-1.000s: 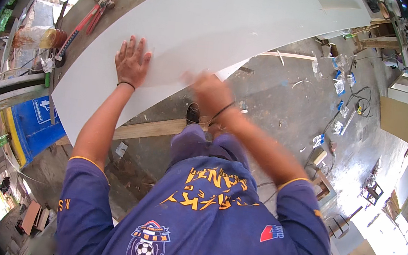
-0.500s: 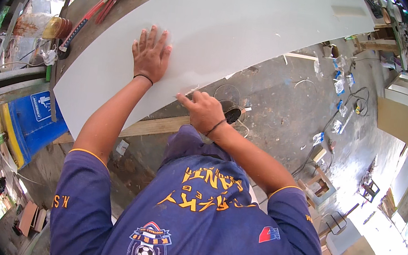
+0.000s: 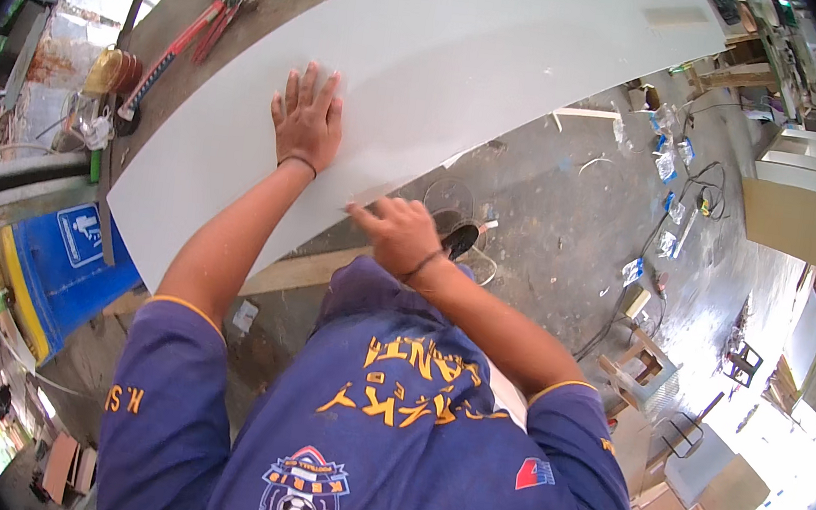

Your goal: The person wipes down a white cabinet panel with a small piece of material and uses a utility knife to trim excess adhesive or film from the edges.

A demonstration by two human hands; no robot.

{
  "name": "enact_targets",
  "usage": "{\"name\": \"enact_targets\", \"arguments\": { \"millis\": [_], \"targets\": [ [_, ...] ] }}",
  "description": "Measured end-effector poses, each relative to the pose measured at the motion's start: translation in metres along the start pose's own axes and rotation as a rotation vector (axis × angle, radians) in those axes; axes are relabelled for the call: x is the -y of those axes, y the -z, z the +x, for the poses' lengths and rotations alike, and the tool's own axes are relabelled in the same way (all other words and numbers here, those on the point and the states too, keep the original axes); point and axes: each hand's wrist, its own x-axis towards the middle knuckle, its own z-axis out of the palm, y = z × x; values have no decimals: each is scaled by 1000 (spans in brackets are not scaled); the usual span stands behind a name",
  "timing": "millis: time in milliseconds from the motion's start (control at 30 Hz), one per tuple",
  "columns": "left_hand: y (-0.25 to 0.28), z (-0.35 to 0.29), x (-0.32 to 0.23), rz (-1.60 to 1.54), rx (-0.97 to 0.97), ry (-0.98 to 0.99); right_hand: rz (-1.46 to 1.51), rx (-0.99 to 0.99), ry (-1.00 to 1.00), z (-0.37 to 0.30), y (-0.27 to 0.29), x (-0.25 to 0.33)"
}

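A long, pale grey-white sheet [image 3: 427, 86] stretches from beside my left arm to the far right. My left hand [image 3: 308, 125] rests flat on it with the fingers stretched out. At the sheet's near edge is my right hand [image 3: 398, 234], its fingers curled and the index finger or thumb pointing left along the edge. A thin, blurred sliver shows beside those fingertips; what it is, and whether the hand grips it, is too small to make out.
Red-handled pliers-like tools [image 3: 197, 30] lie beyond the sheet at the left. A wooden beam [image 3: 311, 269] runs under the near edge. A blue bin [image 3: 77, 247] stands at left. Cables [image 3: 645, 252] and small plastic packets cross the floor at right, near a wooden stool [image 3: 642, 367].
My right hand stays at the near edge, slightly lower in view. My left hand stays flat on the sheet. The whole view has shifted a little.
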Motion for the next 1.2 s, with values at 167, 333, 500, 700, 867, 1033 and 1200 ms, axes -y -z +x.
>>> {"name": "enact_targets", "arguments": {
  "millis": [167, 333, 500, 700, 867, 1033, 1200],
  "targets": [
    [4, 3, -8, -12, -9, -10, -338, -210, -438, 11, 76, -186],
    [6, 4, -10, 1, 8, -9, -66, -256, -188, 3, 39, -158],
    [4, 3, -7, -5, 0, 11, 30, 16, 31, -13, -4, 9],
    [8, 4, -13, -9, 18, 13, -8, -600, -374, -1, 55, -196],
    [5, 6, -12, -12, -1, 8, -237, -756, -436, 2, 55, -232],
    [5, -1, -2, 17, 12, 12, 157, -443, -154, -24, -43, -44],
    [7, 3, -2, 5, 8, 11, 208, -372, -48, -23, -34, -12]
  ]
}}
